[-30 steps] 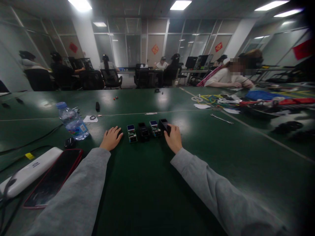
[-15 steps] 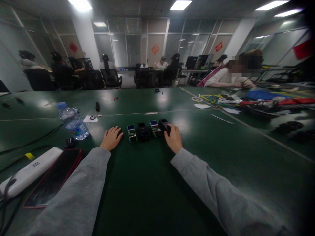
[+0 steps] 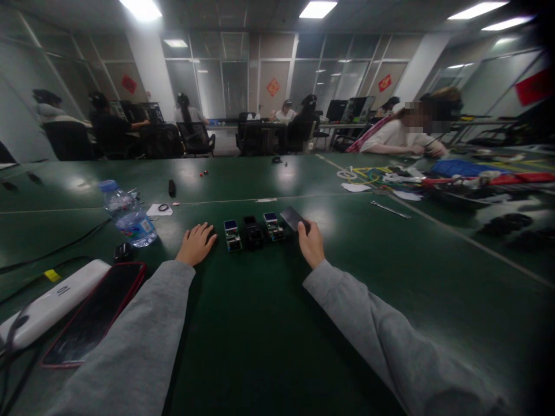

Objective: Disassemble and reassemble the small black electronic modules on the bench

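Observation:
My right hand (image 3: 311, 242) grips a black rectangular device (image 3: 293, 218) by its right end. The device is tilted, with a smooth, flat dark face showing. My left hand (image 3: 196, 242) lies flat on the green table (image 3: 243, 335), fingers spread, holding nothing. Between my hands stand a bare circuit board with a small screen (image 3: 233, 236), a black-cased device (image 3: 252, 232) and a second bare board with a screen (image 3: 273, 226), side by side in a row. The left board is nearest to my left fingertips, but apart from them.
On the left are a water bottle (image 3: 130, 216), a white power bank (image 3: 56, 300), a phone with a red edge (image 3: 97, 312) and black cables. A wrench (image 3: 390, 209) lies to the right, below tangled wires (image 3: 368, 175). A person (image 3: 399, 136) sits across the table.
My right hand has turned the black device away from its place at the row's right end, moving slightly right. Its flat face now shows. My left hand has not moved.

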`<state>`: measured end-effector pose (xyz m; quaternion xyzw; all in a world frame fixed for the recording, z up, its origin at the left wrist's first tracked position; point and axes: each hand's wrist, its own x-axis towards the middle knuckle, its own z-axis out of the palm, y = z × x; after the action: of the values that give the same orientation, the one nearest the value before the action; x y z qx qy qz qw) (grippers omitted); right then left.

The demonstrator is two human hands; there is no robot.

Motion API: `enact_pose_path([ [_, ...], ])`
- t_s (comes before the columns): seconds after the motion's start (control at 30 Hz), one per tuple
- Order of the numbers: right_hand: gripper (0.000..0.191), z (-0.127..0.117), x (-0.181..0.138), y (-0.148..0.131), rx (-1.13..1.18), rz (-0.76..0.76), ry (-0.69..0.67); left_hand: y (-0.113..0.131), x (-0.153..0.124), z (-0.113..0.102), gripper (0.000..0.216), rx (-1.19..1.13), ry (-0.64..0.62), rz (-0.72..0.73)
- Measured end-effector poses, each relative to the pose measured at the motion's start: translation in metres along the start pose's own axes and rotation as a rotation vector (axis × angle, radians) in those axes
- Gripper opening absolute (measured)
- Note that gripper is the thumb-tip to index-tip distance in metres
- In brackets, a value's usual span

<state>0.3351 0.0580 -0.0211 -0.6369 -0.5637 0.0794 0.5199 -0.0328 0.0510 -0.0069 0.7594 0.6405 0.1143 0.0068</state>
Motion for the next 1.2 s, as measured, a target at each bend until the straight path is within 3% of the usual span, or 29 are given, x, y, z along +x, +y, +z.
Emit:
enact_pose_path([
  [0.2,0.05,0.0022,0.0029,0.0033,-0.14,0.017,0.014,0.0012,-0.001,-0.0015,0.056,-0.006,-0.008,-0.006],
  [0.43,0.061,-0.0006,-0.0002,0.0004,-0.198,-0.118,0.006,0.0009,-0.0013,-0.001,0.055,-0.011,0.002,-0.004],
  [0.67,0.057,-0.0017,0.0048,0.0027,-0.115,0.064,-0.042,0.0015,-0.0013,-0.0015,0.055,-0.004,-0.01,-0.007],
  [1.0,0.057,0.0026,0.0038,0.0047,-0.137,0.051,0.07,0.0035,-0.0028,-0.0045,0.056,-0.016,-0.017,-0.013],
  [1.1,0.065,0.0023,0.002,0.0058,-0.155,0.014,0.11,0.0025,-0.0024,-0.0034,0.055,-0.021,-0.011,-0.011],
  [1.2,0.067,0.0018,0.0011,0.0062,-0.169,-0.033,0.078,0.0013,-0.0021,-0.0025,0.055,-0.024,-0.005,-0.002],
])
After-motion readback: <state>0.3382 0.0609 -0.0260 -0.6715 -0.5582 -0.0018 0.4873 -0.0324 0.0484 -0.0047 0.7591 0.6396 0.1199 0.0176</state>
